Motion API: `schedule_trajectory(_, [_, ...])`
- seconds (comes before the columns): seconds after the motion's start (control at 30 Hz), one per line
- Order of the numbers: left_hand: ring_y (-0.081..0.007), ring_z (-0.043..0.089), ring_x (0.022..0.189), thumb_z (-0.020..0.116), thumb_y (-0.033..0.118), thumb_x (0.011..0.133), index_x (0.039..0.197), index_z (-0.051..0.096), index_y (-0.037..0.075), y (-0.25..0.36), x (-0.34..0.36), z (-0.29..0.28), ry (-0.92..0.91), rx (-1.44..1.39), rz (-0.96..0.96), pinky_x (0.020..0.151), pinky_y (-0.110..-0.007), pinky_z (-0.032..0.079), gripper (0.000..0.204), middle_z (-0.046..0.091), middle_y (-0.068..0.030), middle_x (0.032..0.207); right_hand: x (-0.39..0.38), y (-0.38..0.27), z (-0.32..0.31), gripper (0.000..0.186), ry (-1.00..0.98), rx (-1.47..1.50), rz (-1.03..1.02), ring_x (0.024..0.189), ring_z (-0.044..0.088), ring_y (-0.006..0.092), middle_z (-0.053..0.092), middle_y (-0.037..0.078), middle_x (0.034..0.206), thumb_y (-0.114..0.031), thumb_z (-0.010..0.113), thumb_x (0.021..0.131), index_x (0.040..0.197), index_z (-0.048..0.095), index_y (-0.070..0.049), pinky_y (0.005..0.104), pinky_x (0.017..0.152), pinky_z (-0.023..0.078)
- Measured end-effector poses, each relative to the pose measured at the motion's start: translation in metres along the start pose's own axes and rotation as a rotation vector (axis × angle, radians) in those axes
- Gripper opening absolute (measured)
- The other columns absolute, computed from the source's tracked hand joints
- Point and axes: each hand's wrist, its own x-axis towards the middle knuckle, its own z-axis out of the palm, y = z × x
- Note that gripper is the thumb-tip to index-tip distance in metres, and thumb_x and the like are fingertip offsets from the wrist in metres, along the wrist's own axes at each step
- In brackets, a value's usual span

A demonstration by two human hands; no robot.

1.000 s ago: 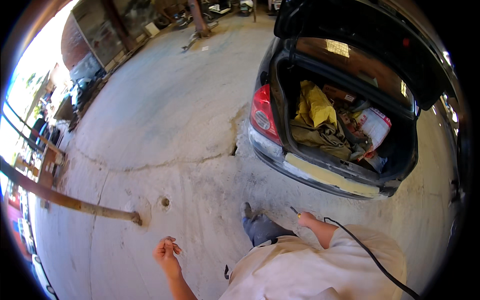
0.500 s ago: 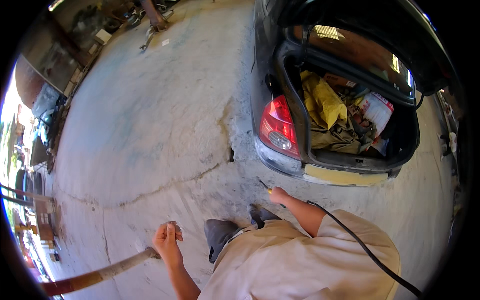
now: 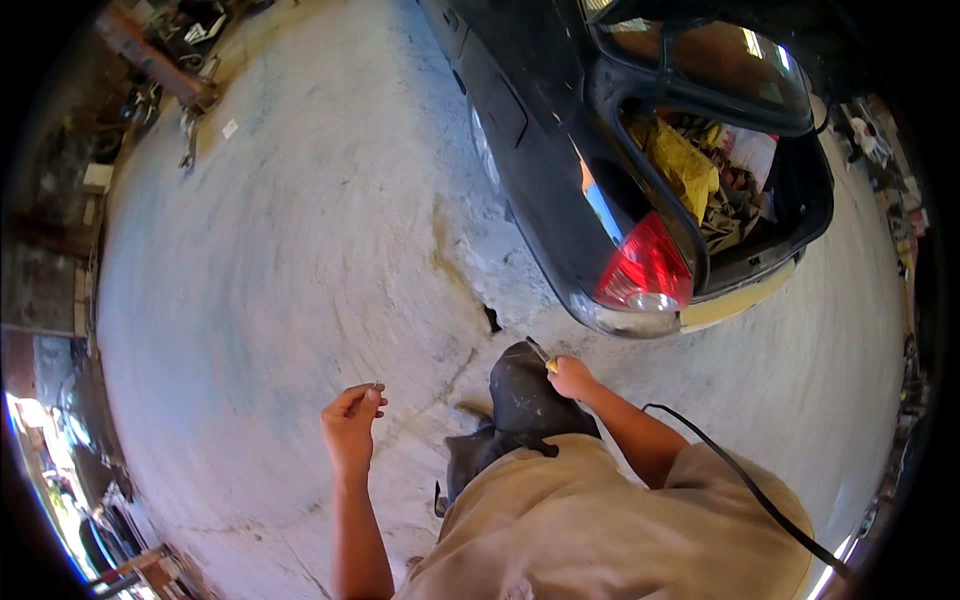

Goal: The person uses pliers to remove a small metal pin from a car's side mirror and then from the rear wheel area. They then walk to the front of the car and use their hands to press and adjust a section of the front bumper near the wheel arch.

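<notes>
My right hand (image 3: pixel 574 377) is closed on a slim tool (image 3: pixel 546 359) with a yellow handle and a metal tip, held over my dark trouser leg. A black hose or cord (image 3: pixel 711 443) runs across my right side. My left hand (image 3: pixel 352 425) is raised over the floor, thumb and fingertips pinched on something small that I cannot make out. Ahead on the right stands a dark car (image 3: pixel 505 110) with a red tail light (image 3: pixel 640 265) and a pale yellow patch (image 3: pixel 740 300) on its bumper. Its open trunk holds a crumpled yellow sheet (image 3: pixel 685 165) and a white sack (image 3: pixel 745 152).
Cracked concrete floor (image 3: pixel 260 300) has a dark hole (image 3: pixel 491 319) just beyond my feet. A rusty post (image 3: pixel 160 65) stands at the upper left, and assorted clutter lines the left and right edges of the view.
I have stepped and turned toward the car's left side, so more of its flank shows. Both hands have risen in the view, each still closed as before.
</notes>
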Motion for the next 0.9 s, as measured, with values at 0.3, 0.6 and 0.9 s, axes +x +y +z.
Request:
schedule_trajectory(0.3, [-0.0126, 0.067, 0.084, 0.072, 0.014, 0.095, 0.105, 0.075, -0.003, 0.048, 0.322, 0.044, -0.328, 0.130, 0.032, 0.075, -0.028, 0.054, 0.020, 0.075, -0.0073, 0.096, 0.137, -0.102, 0.015, 0.029, 0.164, 0.229, 0.189, 0.090, 0.067, 0.0470, 0.070, 0.027, 0.091, -0.027, 0.068, 0.088, 0.104, 0.065, -0.003, 0.0540, 0.078, 0.053])
schedule_trajectory(0.6, [-0.0111, 0.066, 0.083, 0.077, 0.013, 0.091, 0.102, 0.074, -0.003, 0.043, 0.602, 0.181, -0.594, 0.133, 0.083, 0.077, -0.025, 0.052, 0.020, 0.074, -0.0062, 0.091, 0.336, -0.230, -0.031, 0.034, 0.141, 0.390, 0.301, 0.093, 0.067, 0.0465, 0.070, 0.027, 0.094, -0.025, 0.068, 0.091, 0.116, 0.063, -0.002, 0.0516, 0.082, 0.053])
schedule_trajectory(0.9, [-0.0132, 0.066, 0.088, 0.081, 0.003, 0.085, 0.099, 0.073, -0.003, -0.064, 0.781, 0.354, -0.985, -0.185, 0.303, 0.081, -0.026, 0.053, 0.017, 0.072, -0.0083, 0.098, 0.525, -0.212, 0.021, 0.030, 0.243, 0.452, 0.295, 0.088, 0.066, 0.0480, 0.069, 0.027, 0.089, -0.022, 0.067, 0.092, 0.115, 0.061, -0.004, 0.0535, 0.077, 0.051])
